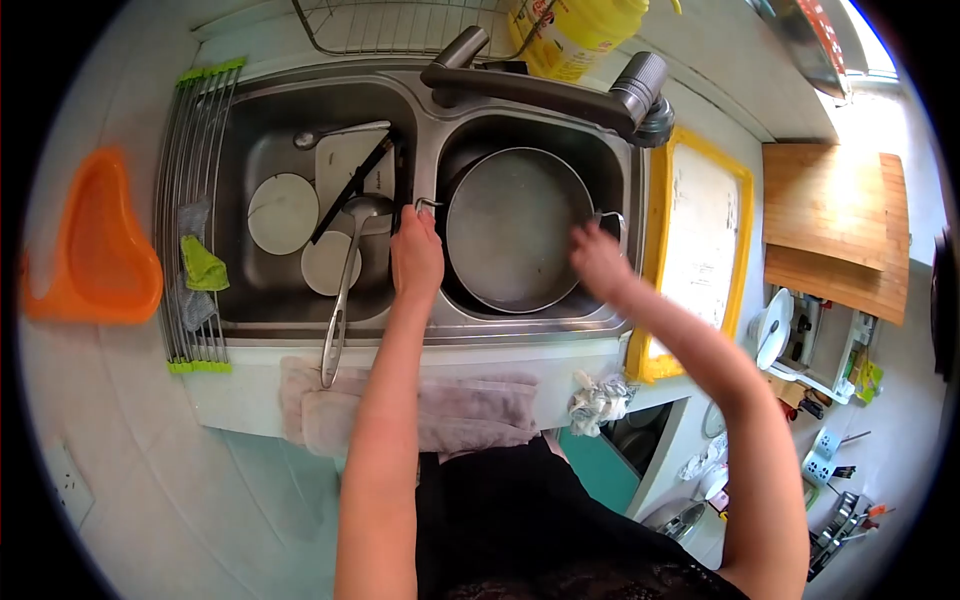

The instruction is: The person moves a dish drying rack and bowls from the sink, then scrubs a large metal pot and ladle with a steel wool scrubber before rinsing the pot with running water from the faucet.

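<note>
And here the large round pot (520,240) is seated in the right basin, at the centre of the frame. Its left handle (428,203) is gripped by the left hand (417,250), fingers closed on it. The right handle (612,219) is met by the right hand (598,262), blurred, so whether its fingers are clamped cannot be told.

The faucet (545,97) is stretched over the pot's far side, blocking the way there. On the left, the divider is crowded by the ladle (341,300), laid across the left basin's near rim, with a black-handled utensil (352,190) and two pale round dishes (283,214) beyond.

Only a narrow gap is left between pot and basin walls; more room is found at the lower corners. The near edge is lined by a towel (480,405), the right by a yellow-framed board (702,240).
</note>
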Demonstrator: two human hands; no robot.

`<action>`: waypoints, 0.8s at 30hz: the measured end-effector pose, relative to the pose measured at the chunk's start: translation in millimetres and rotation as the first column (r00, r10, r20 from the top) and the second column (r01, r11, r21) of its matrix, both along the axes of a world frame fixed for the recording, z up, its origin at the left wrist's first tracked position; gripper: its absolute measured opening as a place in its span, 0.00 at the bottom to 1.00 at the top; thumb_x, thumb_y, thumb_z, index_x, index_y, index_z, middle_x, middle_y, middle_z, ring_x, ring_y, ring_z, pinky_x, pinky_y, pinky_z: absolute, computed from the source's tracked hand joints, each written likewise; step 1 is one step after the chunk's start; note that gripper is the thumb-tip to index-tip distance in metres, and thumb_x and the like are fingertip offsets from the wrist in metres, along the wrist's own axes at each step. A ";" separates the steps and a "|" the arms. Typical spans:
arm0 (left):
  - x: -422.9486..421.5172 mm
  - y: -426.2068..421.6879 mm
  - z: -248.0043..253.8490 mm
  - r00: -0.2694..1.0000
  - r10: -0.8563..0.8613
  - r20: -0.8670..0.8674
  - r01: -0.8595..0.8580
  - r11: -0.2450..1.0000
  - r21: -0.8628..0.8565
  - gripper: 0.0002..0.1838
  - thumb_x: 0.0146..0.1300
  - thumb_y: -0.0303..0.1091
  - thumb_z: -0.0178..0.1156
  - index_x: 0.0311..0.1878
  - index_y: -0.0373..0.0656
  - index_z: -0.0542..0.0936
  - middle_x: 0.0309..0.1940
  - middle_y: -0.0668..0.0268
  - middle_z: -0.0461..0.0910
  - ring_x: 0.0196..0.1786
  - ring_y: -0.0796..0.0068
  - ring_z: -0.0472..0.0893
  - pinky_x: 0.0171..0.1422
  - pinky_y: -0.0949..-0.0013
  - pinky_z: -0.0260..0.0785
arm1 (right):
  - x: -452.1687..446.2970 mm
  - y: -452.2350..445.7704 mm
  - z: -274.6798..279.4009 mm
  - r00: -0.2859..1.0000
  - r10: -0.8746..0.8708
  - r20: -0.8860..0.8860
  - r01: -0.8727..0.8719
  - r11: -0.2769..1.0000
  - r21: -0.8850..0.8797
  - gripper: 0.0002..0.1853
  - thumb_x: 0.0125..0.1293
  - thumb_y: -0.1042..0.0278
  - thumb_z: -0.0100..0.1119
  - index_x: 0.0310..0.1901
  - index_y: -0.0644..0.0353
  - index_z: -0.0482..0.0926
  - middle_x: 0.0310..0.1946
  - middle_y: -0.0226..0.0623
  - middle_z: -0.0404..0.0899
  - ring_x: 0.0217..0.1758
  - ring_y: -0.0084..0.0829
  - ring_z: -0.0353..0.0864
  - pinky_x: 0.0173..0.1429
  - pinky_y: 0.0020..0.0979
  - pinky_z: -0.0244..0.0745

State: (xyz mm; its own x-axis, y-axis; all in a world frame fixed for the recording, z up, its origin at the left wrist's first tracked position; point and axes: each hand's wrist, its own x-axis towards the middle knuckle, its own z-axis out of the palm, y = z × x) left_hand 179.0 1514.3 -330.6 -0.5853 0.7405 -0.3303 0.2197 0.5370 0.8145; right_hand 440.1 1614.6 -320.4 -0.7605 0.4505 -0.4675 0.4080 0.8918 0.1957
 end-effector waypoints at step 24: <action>3.8 1.6 8.1 0.998 0.001 -0.057 -0.002 1.000 -0.008 0.15 0.70 0.38 0.39 0.34 0.36 0.67 0.18 0.56 0.72 0.23 0.56 0.74 0.30 0.57 0.64 | -55.3 -86.3 -29.0 0.626 -0.764 -0.157 0.365 0.465 -0.807 0.17 0.59 0.66 0.51 0.51 0.48 0.77 0.42 0.46 0.78 0.46 0.48 0.77 0.54 0.41 0.70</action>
State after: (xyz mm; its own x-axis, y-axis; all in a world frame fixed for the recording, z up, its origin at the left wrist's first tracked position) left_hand 182.8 1515.9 -322.5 -0.6042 0.7372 -0.3026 0.2646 0.5438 0.7964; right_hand 384.8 1528.2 -349.4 -0.6341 0.5808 -0.5105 0.7156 0.1905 -0.6721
